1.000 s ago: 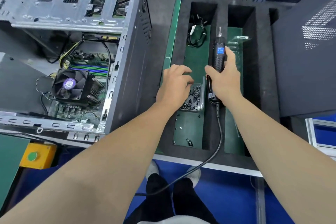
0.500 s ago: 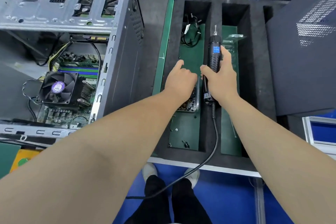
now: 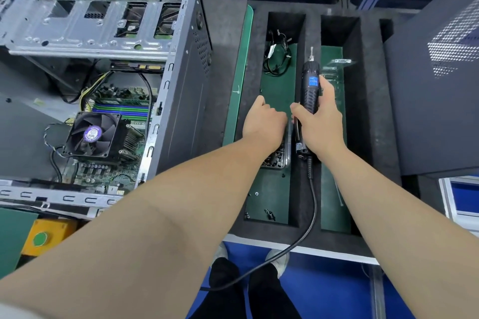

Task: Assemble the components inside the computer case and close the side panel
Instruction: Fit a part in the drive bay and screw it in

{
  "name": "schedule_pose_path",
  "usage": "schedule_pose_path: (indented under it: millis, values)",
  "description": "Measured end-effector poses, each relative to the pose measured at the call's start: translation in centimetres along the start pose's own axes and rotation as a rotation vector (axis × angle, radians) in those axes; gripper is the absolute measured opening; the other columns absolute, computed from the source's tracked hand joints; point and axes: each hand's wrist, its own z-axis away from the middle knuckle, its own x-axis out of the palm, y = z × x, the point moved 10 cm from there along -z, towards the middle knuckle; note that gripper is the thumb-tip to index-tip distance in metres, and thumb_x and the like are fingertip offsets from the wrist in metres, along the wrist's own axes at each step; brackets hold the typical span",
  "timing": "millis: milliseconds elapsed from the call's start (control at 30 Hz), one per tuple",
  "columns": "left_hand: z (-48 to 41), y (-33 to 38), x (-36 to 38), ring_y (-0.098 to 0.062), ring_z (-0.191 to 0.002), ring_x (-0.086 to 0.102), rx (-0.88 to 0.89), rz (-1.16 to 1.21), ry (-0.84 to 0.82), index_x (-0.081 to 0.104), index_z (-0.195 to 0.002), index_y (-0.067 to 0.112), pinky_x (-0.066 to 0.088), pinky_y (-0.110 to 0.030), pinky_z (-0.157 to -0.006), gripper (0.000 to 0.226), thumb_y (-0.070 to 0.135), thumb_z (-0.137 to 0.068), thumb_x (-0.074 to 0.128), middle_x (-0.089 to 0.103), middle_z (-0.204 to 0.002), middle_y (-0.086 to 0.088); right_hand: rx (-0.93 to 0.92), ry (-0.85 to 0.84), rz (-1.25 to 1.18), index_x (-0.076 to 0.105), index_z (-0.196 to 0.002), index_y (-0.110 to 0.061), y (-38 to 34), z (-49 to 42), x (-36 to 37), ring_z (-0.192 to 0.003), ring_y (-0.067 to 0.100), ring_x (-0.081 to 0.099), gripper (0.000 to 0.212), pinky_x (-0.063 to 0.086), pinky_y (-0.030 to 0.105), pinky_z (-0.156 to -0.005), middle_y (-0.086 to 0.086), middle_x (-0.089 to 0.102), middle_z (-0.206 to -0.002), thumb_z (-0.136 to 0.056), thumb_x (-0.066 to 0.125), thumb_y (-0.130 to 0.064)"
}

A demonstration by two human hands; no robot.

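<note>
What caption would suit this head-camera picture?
Right hand grips electric screwdriver; left hand over screw tray, beside the open case.

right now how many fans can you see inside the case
1: the cooler fan sits on the motherboard inside the computer case. Others may be hidden under the drive cage.

Foam walls (image 3: 312, 33) flank each narrow slot; a cable bundle (image 3: 276, 59), seemingly loose, crowds one far end.

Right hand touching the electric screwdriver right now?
Touching. The head view shows the right hand wrapped round the black grip of the electric screwdriver, with the thumb on its left side and a finger lying along its right by the blue label.
</note>
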Motion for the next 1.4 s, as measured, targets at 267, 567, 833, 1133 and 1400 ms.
schedule_pose_path:
  millis: [267,567,833,1133,1400]
  values:
    - [-0.1,0.1,0.5,-0.021,-0.075,0.043,-0.014,-0.037,-0.045,0.036,-0.069,0.024,0.025,-0.041,-0.097,0.028,0.023,-0.088,0.056,0.045,-0.064,0.005,-0.014,-0.003,0.007,0.035,-0.155,-0.043,0.1,-0.2,0.1,-0.096,0.020,0.068,0.073,0.052,0.027,-0.080,-0.003,0.070,-0.107,-0.092,0.071,-0.033]
    - [0.0,0.2,-0.3,-0.017,-0.065,0.038,0.019,-0.007,0.010,0.037,-0.069,0.024,0.026,-0.038,-0.090,0.026,0.013,-0.083,0.056,0.045,-0.063,0.007,-0.016,-0.013,0.001,0.036,-0.154,-0.043,-0.2,0.0,0.1,-0.097,0.024,0.069,0.072,0.055,0.032,-0.084,0.001,0.070,-0.109,-0.093,0.071,-0.030]
    - [-0.3,-1.9,-0.4,-0.023,-0.110,0.049,-0.061,0.289,0.138,0.064,-0.081,0.021,0.033,-0.023,-0.076,0.022,0.000,-0.089,0.061,0.046,-0.070,0.009,-0.013,-0.024,0.011,0.036,-0.153,-0.046,-0.3,0.2,-0.2,-0.099,0.020,0.069,0.072,0.054,0.033,-0.091,-0.003,0.071,-0.110,-0.092,0.071,-0.032]
    - [-0.4,-0.3,-0.2,-0.017,-0.067,0.040,0.012,0.040,0.076,0.044,-0.065,0.025,0.029,-0.031,-0.087,0.032,0.003,-0.085,0.055,0.050,-0.066,0.008,-0.005,-0.043,-0.009,0.034,-0.155,-0.043,-0.4,0.4,-0.1,-0.099,0.022,0.070,0.074,0.056,0.038,-0.093,-0.001,0.071,-0.109,-0.093,0.071,-0.031]
    - [-0.4,0.0,-0.2,-0.019,-0.073,0.046,-0.002,-0.019,0.045,0.042,-0.069,0.028,0.029,-0.037,-0.090,0.027,0.024,-0.093,0.055,0.055,-0.073,0.009,-0.003,-0.033,-0.007,0.034,-0.154,-0.047,0.0,0.2,-0.1,-0.096,0.018,0.070,0.075,0.054,0.032,-0.087,-0.006,0.072,-0.107,-0.091,0.071,-0.034]
